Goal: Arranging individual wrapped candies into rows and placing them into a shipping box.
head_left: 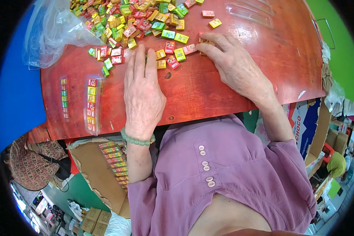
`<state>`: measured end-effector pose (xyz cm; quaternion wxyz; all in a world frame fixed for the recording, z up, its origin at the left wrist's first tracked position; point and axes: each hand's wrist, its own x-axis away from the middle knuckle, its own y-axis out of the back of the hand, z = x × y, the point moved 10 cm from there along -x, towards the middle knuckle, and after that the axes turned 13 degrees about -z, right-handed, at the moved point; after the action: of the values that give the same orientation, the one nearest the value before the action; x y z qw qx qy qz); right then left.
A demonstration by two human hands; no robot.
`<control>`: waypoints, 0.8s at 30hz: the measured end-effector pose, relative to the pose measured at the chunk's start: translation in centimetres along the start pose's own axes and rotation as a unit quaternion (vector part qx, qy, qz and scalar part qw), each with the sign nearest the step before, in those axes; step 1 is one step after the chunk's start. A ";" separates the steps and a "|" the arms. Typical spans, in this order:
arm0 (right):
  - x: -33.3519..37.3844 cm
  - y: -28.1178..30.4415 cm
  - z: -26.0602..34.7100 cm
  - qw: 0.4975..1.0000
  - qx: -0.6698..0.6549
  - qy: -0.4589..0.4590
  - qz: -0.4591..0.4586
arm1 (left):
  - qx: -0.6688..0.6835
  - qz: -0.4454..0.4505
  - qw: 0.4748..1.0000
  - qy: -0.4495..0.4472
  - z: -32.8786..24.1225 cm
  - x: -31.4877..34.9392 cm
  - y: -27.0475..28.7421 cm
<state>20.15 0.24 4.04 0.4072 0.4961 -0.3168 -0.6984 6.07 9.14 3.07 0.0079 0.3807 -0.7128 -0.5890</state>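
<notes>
Small candy-like boxes [181, 54] in red, yellow, green and pink lie loose on the red wooden table [208, 86]. My left hand [144, 88], with a green bead bracelet [138, 138] at its wrist, lies palm down at the near edge of the pile. Its fingers stretch forward, and a bit of green shows between them. To the right, my right hand [240, 65] bends its thumb and fingers over a few boxes [201, 38], partly hidden beneath them. A pink box [189, 49] touches its fingertips.
A large heap of boxes [133, 19] fills the back, beside a clear plastic bag [57, 31]. At left stand a filled clear tray [92, 104] and a narrower filled one [64, 98]. Empty clear trays [249, 13] lie back right. Below the table is a cardboard carton [94, 165] holding packed rows.
</notes>
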 end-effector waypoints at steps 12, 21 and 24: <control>3.5 4.1 -3.8 0.967 -0.142 -0.198 -0.078 | 0.093 -0.011 0.994 -0.049 -4.9 1.9 0.6; 4.9 3.9 -1.6 0.985 0.017 -0.167 -0.048 | 0.081 -0.030 0.996 -0.012 -3.8 3.1 1.7; 4.9 3.7 -1.8 0.978 0.055 -0.188 -0.070 | 0.075 -0.043 0.996 -0.002 -3.5 3.0 1.3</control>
<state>21.92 -5.83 4.48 0.2631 0.3984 -0.3902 -0.7873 4.87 4.58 3.96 -0.0480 0.4094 -0.7380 -0.5343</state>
